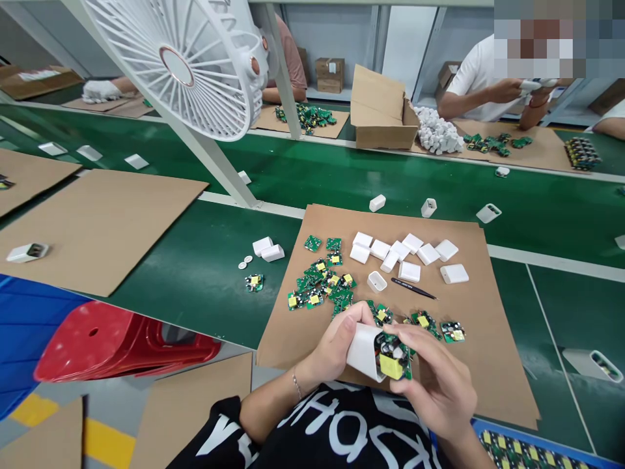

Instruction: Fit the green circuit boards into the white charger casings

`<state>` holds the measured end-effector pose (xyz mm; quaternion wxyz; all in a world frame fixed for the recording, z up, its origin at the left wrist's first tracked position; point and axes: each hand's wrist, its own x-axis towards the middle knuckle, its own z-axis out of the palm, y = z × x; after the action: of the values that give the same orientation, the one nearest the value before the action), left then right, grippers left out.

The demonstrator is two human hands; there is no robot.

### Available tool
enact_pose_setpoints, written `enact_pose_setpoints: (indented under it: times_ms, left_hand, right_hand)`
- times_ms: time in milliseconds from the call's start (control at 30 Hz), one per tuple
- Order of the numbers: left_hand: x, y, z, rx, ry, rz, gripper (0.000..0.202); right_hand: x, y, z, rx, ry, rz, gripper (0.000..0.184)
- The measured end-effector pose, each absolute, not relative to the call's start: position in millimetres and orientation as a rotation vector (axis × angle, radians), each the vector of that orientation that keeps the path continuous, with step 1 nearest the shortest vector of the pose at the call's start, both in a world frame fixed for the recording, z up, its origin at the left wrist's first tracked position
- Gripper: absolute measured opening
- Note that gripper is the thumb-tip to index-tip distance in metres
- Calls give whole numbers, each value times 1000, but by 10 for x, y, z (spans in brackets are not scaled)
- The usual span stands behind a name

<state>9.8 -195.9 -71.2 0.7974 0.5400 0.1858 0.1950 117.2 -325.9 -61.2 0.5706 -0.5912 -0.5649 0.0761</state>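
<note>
My left hand (336, 345) is closed around a white plastic charger housing (360, 350), its open end facing right. Between the thumb and fingers of my right hand (437, 374) is a green circuit board (396, 358) with a yellow transformer, held at the housing's mouth and partly inside it. Just beyond my hands lie several loose circuit boards (322, 280) on the cardboard sheet (469, 365). Several white housings (390, 251) are grouped behind, with an open housing (377, 281) and black tweezers (414, 288) nearer to me.
A white fan (180, 65) on a slanted post hangs at upper left. Housings rest on the green conveyor belt (312, 176). Red stools (97, 339) stand at lower left, and a blue tray of boards (522, 453) at lower right. Co-workers sit across, beside a cardboard box (383, 124).
</note>
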Motion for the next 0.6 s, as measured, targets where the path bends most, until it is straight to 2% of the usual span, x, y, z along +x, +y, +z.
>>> enact_pose_setpoints:
  times_ms: [300,367,533,600]
  left_hand:
    - [114,-1944,-734,1156,396,430,62]
    - [140,-1929,-767,1098,360,374,64]
    - [195,-1859,-973,1044,271,157,73]
    - [184,-1843,-1051,1049,310,166,74]
  right_hand:
    - [1225,-3249,-635,-1391,-1373,243,51]
    - [1239,-3223,-632,-1429,-1336,350,50]
    - [1207,-3132,-644,-1560,-1374,703,61]
    - [1190,-3114,-678,-1531,-1310,766,55]
